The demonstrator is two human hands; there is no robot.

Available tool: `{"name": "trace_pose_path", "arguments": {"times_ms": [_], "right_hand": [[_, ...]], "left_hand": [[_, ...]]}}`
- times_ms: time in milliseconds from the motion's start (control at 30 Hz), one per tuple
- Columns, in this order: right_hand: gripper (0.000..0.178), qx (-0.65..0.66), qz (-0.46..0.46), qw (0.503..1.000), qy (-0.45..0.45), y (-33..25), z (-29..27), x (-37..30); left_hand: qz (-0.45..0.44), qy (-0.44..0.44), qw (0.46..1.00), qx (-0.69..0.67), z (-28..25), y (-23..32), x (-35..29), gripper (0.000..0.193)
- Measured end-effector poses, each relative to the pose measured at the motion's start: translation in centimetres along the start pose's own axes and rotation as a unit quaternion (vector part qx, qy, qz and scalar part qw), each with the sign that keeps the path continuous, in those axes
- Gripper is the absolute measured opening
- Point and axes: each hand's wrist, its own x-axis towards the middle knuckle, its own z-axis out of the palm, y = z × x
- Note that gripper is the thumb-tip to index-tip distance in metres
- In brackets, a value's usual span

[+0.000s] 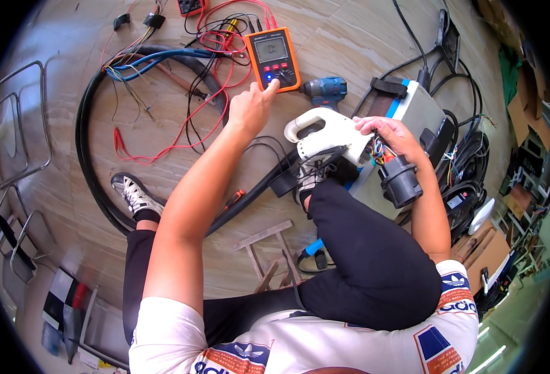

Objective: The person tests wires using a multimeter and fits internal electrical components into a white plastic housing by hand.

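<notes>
White plastic makes up the pistol-shaped housing, inspected from the head view, the only one available. It lies ahead of the person's knee, beside the pale case; whether it also rests on that case cannot be told.

The right hand is closed around the housing's end, where coloured wires spill out towards a black barrel. The left hand grips nothing that I can see: one finger reaches out to the controls of the orange meter, which lies on the floor near a blue power drill.

Assessment of handling: the shell looks rigid and smooth, likely a little slick, and moderate in weight. The black barrel appears solid and could pull the assembly off balance. The wires are the fragile part; they look thin and flexible, and strain or pinching could harm them. The looped handle or the thick of the shell would give the soundest hold, with the barrel supported separately. I would not lift by the wires.
</notes>
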Motion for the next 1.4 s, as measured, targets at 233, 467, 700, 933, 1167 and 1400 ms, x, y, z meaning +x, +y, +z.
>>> {"name": "trace_pose_path", "arguments": {"times_ms": [233, 467, 700, 933, 1167, 1400], "right_hand": [[0.044, 0.009, -0.007, 1.0, -0.005, 0.0, 0.0, 0.0], [0.039, -0.006, -0.009, 1.0, -0.012, -0.1, -0.1, 0.1], [0.03, -0.024, 0.008, 0.999, -0.021, -0.3, 0.1, 0.1], [0.019, -0.032, 0.07, 0.997, -0.011, -0.8, 0.3, 0.1], [0.047, -0.049, 0.123, 0.991, -0.029, -1.8, 0.3, -0.1], [0.055, -0.039, 0.162, 0.986, -0.013, -2.7, 1.1, -0.1]], "left_hand": [[-0.085, 0.083, 0.97, -0.213, -0.2, 0.3, -3.9, 0.055], [-0.161, 0.058, 0.947, -0.273, 3.8, -0.7, -14.7, 0.024], [-0.355, -0.053, 0.9, -0.246, 7.8, -4.2, -22.3, 0.037], [-0.27, -0.096, 0.907, -0.309, 10.3, -7.7, -23.6, 0.045], [-0.256, -0.062, 0.912, -0.314, 11.6, -7.4, -23.5, 0.039], [-0.261, -0.065, 0.917, -0.294, 12.2, -7.2, -23.8, 0.039]]}}
